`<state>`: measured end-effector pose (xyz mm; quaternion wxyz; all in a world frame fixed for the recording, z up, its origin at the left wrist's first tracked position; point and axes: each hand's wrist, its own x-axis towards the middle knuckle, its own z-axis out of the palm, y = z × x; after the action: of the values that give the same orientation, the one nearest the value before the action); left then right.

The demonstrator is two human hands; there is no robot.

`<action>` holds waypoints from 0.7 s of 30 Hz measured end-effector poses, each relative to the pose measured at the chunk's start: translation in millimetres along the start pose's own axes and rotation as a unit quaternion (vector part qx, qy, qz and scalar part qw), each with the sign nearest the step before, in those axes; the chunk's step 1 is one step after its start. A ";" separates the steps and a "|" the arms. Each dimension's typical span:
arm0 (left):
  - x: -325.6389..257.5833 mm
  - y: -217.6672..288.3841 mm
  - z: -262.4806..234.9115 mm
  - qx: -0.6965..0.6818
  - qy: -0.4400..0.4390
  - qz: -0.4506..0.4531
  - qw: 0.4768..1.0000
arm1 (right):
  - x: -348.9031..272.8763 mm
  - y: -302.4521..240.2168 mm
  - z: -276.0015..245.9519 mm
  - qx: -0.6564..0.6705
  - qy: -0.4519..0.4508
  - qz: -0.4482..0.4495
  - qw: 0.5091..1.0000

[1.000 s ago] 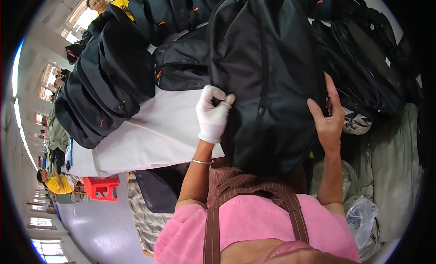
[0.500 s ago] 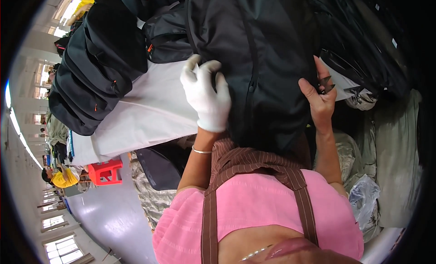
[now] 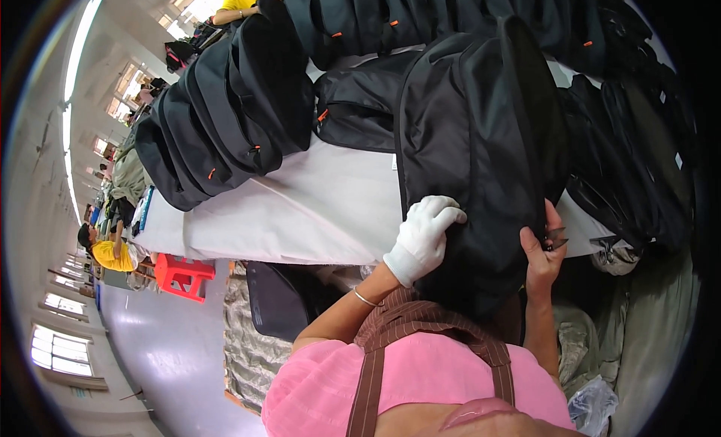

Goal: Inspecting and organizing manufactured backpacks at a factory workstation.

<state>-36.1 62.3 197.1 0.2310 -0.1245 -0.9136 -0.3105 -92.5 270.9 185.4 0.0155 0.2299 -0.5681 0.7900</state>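
1. Our gloved left hand (image 3: 426, 240) curls on the black bag (image 3: 477, 129) beneath it; pinching or not, we can't tell!
2. Our right hand (image 3: 542, 258) grips dark snips (image 3: 556, 240), bag immediately left.

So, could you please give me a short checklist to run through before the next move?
1. Left hand at the black backpack: ok, gloved and over its lower left part.
2. Left fingers pinching fabric: cannot tell, the fingertips are curled under.
3. Dark pointed thread snips in the right hand: ok, held at the backpack's right side.
4. Snip blades clear of the fabric: cannot tell, dark on dark.
5. Right hand gloved: not ok, it is bare.
6. Row of black backpacks on the left apart from this one: ok, white cloth shows between.
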 end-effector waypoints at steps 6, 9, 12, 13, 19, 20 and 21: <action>-0.8 -11.9 -2.0 0.028 -0.078 0.008 0.997 | -12.5 2.9 10.4 -0.003 0.051 -0.004 0.999; -6.2 -13.3 -1.6 0.017 -0.093 0.009 0.995 | -17.7 4.2 14.8 0.010 0.083 -0.015 0.996; -17.6 -6.4 -3.5 0.032 -0.098 0.030 0.994 | -20.7 5.3 17.0 0.005 0.118 -0.019 0.993; -21.8 -3.7 -4.7 0.041 -0.111 0.038 0.992 | -21.3 5.9 17.5 0.013 0.110 -0.013 0.994; -47.3 -3.2 -13.1 0.064 -0.134 0.066 0.987 | -21.3 9.3 24.5 -0.066 0.114 -0.013 0.991; -49.6 -6.6 -11.6 0.082 -0.125 0.070 0.986 | -19.3 10.5 26.4 -0.063 0.116 -0.011 0.991; -51.8 -10.6 -10.3 0.102 -0.130 0.068 0.984 | -18.2 9.8 26.4 -0.059 0.103 0.009 0.993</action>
<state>8.2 43.3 173.0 0.1420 -0.2013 -0.9522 -0.1808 -69.8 247.8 176.4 0.0806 0.1409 -0.6109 0.7749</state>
